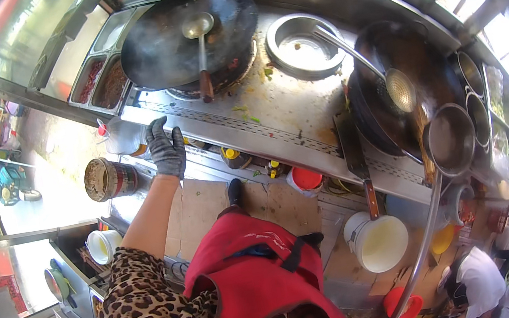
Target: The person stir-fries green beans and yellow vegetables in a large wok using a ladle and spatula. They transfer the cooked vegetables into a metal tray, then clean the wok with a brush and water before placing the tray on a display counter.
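Note:
My left hand [165, 149], in a grey glove, is held at the steel counter's front edge with its fingers apart and nothing in it. Just left of it is a clear plastic jug [125, 134] with a red cap. My right hand is out of view. Before me a large black wok [149, 40] gives off steam, and a steel ladle [198, 25] with a wooden handle lies across it. A steel basin [276, 49] sits to its right. Farther right, a perforated skimmer [399, 90] lies over a second wok [429, 54]. A cleaver-like blade with a wooden handle [371, 200] overhangs the edge.
Food trays [108, 85] stand left of the wok. A long-handled steel ladle [450, 138] juts out at right. Below the counter are a white bucket [377, 244], a stained bucket [109, 178] and bottles [235, 157]. A person in white [479, 280] is at lower right.

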